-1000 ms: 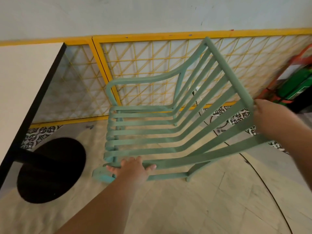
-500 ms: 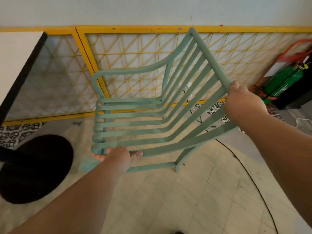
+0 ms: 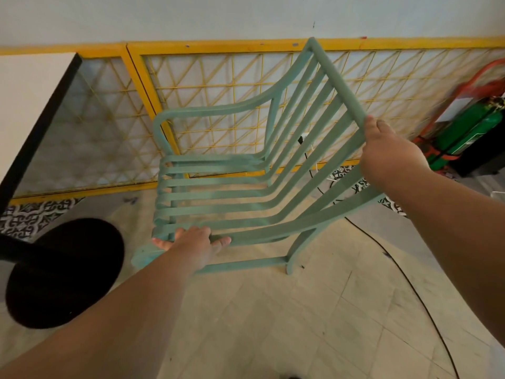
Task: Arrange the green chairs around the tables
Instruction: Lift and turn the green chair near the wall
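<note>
A green slatted chair [image 3: 232, 198] with armrests stands in front of me, its seat facing the table on the left. My left hand [image 3: 192, 246] grips the near front corner of the seat. My right hand [image 3: 388, 157] holds the near end of the backrest's top rail. The chair looks tilted, with its near legs close to the tiled floor. A white table [image 3: 30, 105] with a black edge fills the left side, and its round black base [image 3: 64, 272] rests on the floor just left of the chair.
A yellow lattice fence [image 3: 218, 105] runs along the white wall right behind the chair. A green cylinder [image 3: 470, 132] in a red frame stands at the far right. A black cable [image 3: 404, 277] crosses the floor on the right. Beige tiles lie open near me.
The chair has shifted a little to the right in view and the table shows more at the left. My right hand sits higher on the top rail; both hands keep their hold.
</note>
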Tool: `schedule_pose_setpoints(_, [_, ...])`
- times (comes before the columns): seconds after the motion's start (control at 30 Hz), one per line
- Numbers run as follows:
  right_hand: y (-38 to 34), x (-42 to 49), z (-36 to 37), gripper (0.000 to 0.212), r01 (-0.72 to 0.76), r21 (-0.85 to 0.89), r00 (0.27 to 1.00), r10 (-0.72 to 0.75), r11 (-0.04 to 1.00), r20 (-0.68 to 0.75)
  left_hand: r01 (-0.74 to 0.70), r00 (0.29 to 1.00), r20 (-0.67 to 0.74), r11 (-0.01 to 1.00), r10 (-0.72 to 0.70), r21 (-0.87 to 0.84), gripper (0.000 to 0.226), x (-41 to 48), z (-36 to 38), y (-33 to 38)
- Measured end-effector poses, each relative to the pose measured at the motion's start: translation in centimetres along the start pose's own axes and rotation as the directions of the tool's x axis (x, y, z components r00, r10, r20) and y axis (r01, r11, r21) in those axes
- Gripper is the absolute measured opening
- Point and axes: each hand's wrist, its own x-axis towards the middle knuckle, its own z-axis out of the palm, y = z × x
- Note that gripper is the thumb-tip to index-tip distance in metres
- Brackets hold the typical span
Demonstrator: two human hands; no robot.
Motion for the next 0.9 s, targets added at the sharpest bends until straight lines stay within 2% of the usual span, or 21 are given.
schedule_pose_setpoints(0.13, [0.1,-0.9,-0.4,0.062,0.074,0.007,0.997,-0.074,0.997,-0.033,-0.103,0.980,-0.171,0.995,0.099,-0.015,0.087,-1.3,0.2,-1.1])
schedule_pose_setpoints(0.23, [-0.4,-2.8,-1.0,0.065,0.107,-0.042,0.993,-0.109,0.993,-0.054,-0.234,0.921,-0.335,0.971,0.201,-0.059,0.088,-3.6,-1.9,-1.8])
schedule_pose_setpoints(0.3, [-1.3,-4.6,-1.3,0.069,0.108,0.012,0.993,-0.107,0.994,-0.049,-0.294,0.875,-0.417,0.955,0.247,-0.051,0.087,-5.6,-4.0,-2.3])
schedule_pose_setpoints(0.5, [-5.8,-8.8,-5.1,0.076,0.235,0.226,0.972,-0.228,0.945,-0.058,-0.365,0.818,-0.479,0.931,0.318,-0.007,0.083,-11.5,-9.8,-2.9])
schedule_pose_setpoints(0.67, [-8.2,-10.3,-11.2,0.079,0.306,0.286,0.952,-0.300,0.908,-0.067,-0.369,0.761,-0.571,0.929,0.310,0.013,0.082,-17.6,-16.5,-2.3])
schedule_pose_setpoints(0.8, [-10.5,-11.5,-15.3,0.080,0.396,0.301,0.916,-0.397,0.868,-0.060,-0.314,0.754,-0.609,0.949,0.246,-0.004,0.082,-22.0,-20.6,-3.1])
schedule_pose_setpoints(0.9, [-12.5,-13.1,-17.2,0.080,0.495,0.288,0.856,-0.517,0.820,0.001,-0.269,0.771,-0.615,0.960,0.164,-0.081,0.082,-25.2,-20.5,-4.3])
